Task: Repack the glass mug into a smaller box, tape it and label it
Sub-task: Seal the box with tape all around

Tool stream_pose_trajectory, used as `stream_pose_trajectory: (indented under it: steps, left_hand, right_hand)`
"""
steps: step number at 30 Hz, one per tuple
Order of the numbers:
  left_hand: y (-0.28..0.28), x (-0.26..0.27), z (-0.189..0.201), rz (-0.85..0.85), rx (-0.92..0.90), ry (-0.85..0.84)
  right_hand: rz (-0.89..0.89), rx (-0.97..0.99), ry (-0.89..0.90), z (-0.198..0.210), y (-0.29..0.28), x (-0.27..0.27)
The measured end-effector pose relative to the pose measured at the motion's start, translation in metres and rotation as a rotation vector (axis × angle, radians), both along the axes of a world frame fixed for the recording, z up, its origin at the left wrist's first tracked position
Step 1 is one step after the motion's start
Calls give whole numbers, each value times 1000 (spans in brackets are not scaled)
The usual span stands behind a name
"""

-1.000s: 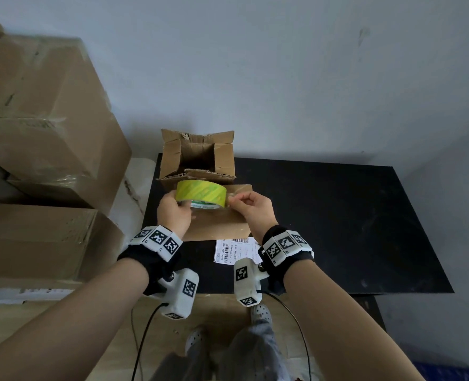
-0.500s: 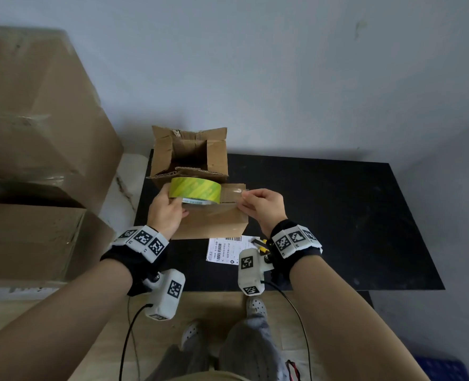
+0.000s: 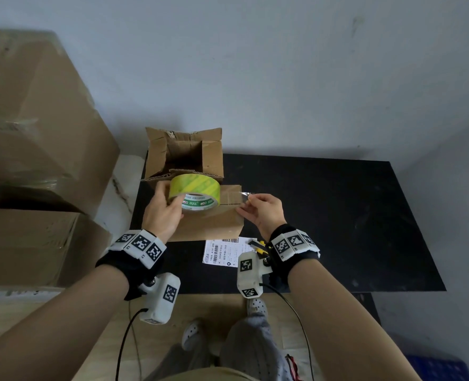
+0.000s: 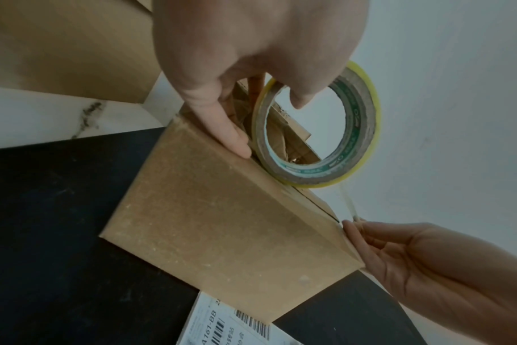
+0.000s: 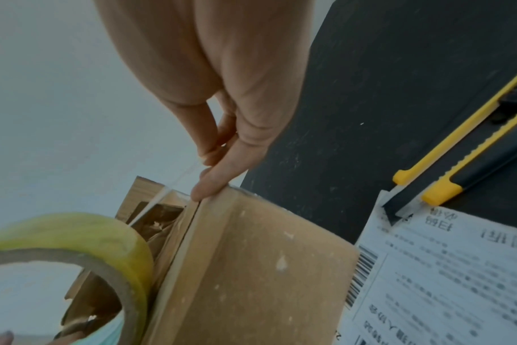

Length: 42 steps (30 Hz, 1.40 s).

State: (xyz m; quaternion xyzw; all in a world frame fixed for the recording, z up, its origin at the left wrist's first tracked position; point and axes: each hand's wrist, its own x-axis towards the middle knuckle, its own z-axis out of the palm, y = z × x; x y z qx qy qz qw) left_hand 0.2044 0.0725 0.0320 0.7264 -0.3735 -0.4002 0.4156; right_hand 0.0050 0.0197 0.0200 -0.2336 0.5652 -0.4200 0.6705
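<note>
The left hand [image 3: 160,213] grips the roll of yellow-green packing tape [image 3: 194,191], thumb through the cardboard core and fingers round the outer face, and holds the roll on edge against the top of the small closed cardboard box [image 3: 208,222]. In the left wrist view the left forefinger [image 4: 232,133] rests on the box's top edge just beside the roll. The right hand [image 3: 265,211] pinches the free end of the clear tape strip [image 3: 232,198] between thumb and fingers at the box's right top corner; the strip runs from the roll across the box top to that pinch. In the right wrist view a fingertip [image 5: 205,190] touches the box's corner where the flaps meet.

The small box stands on the black worktop [image 3: 338,224]. Behind it, touching or nearly so, is a larger open cardboard box [image 3: 185,154] with its flaps up. The glass mug cannot be seen in any view. Just in front of the small box lies a white shipping label [image 3: 222,251] with barcodes, and a yellow-and-black utility knife [image 5: 469,144] lies with its tip on the label's corner. Large stacked cartons [image 3: 35,149] stand to the left of the worktop.
</note>
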Motion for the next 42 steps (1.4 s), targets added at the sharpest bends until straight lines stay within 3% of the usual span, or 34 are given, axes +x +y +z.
stream_pose_trajectory:
  steps: [9,14,20,31,35,40,42]
  left_hand:
    - [-5,9,-11,-117,109,-94]
    - [-6,8,-12,-127,111,-134]
    - [-9,11,-19,-128,122,-145]
    - [-10,16,-24,-151,121,-157]
    - [-9,18,-25,-166,116,-159]
    - [-8,17,-22,-182,106,-154]
    - [-9,16,-21,-184,105,-155]
  right_hand:
    - [-7,46,91,-5,-4,1]
    - [20,27,266,-13,-7,1]
    - [20,56,270,-22,-6,5]
    - [200,0,488,-29,-7,13]
    - [236,82,513,-31,-4,10]
    - [277,-155,428,-17,4,-9]
    - [410,-214,398,-8,5,-12]
